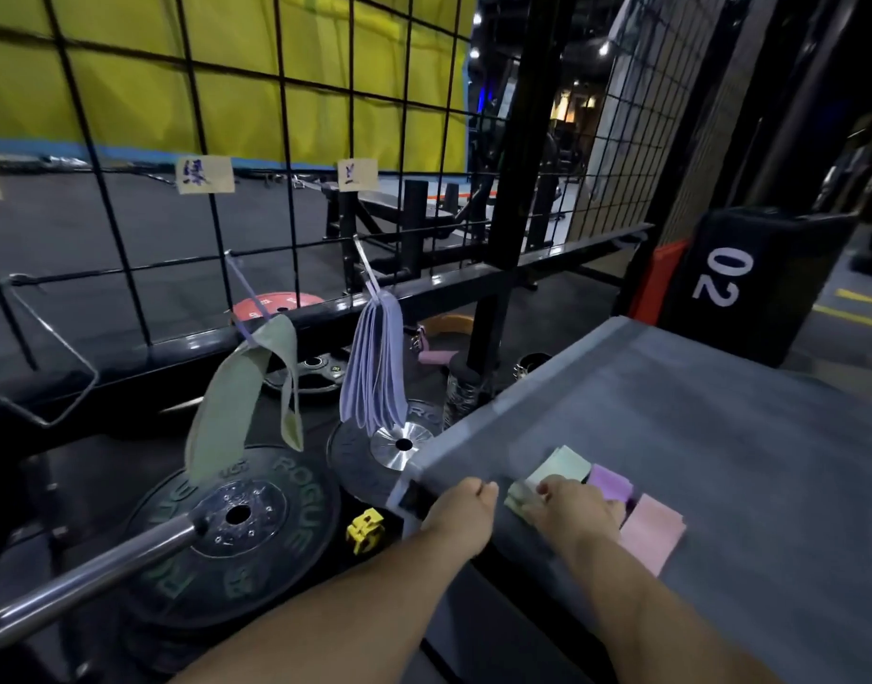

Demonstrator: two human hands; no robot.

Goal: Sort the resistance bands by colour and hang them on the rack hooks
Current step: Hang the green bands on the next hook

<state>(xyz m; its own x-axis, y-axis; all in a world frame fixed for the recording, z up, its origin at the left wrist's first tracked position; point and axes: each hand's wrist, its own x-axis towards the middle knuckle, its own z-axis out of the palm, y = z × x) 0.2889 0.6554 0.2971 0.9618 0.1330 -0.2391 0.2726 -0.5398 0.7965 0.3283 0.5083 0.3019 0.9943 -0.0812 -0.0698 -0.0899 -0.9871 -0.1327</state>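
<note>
In the head view, your right hand (579, 506) sits low and right of centre, knuckles up, its fingertips curled down and pinching a folded green band (518, 502) that lies on the grey bench (720, 436) near its left corner. Your left hand (461, 506) is just left of it at the bench's edge, fingers curled; whether it grips the edge or anything else cannot be told.

Just beyond your right hand lie three more folded bands: a light green folded band (568, 465), a purple folded band (609, 482) beside it, and a pink folded band (652, 533) nearest the frame's lower right.

Across the upper left runs the black wire rack (280, 140). A hanging green band (241, 392) droops from one hook at centre left. A bunch of lavender bands (374, 367) hangs from the next hook to its right. An empty wire hook (53, 338) sticks out at far left. Two paper labels (204, 175) are fixed to the rack above the hooks.

Below the hanging bands lie black weight plates (236, 530) and a barbell (78, 580). A black box marked 02 (750, 278) stands at right.
</note>
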